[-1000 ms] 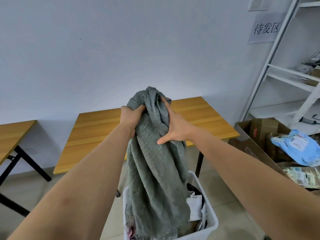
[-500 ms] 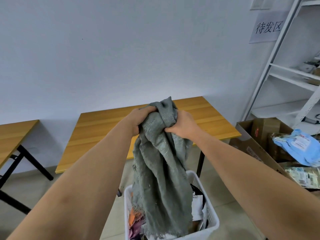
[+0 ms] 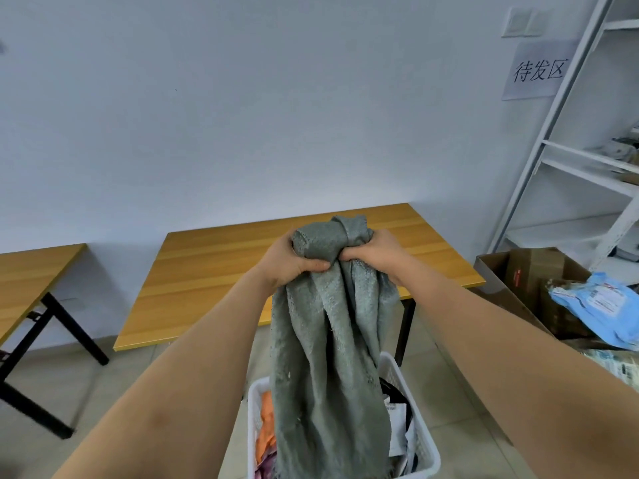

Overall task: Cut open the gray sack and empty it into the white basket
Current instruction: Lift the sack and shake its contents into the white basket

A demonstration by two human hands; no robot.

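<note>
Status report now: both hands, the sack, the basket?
Left hand and right hand grip gray sack top. Sack hangs limp into white basket. Nothing in the way.

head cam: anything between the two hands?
Only the bunched top of the gray woven sack, gripped by left hand and right hand.

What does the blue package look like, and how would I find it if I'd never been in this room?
Look at the right side of the room, below the tall white shelf rack. An open brown cardboard box sits there on the floor, and the blue package lies on top of its contents. It is the only bright blue thing there, a crinkly soft bag with a white printed label.
</note>
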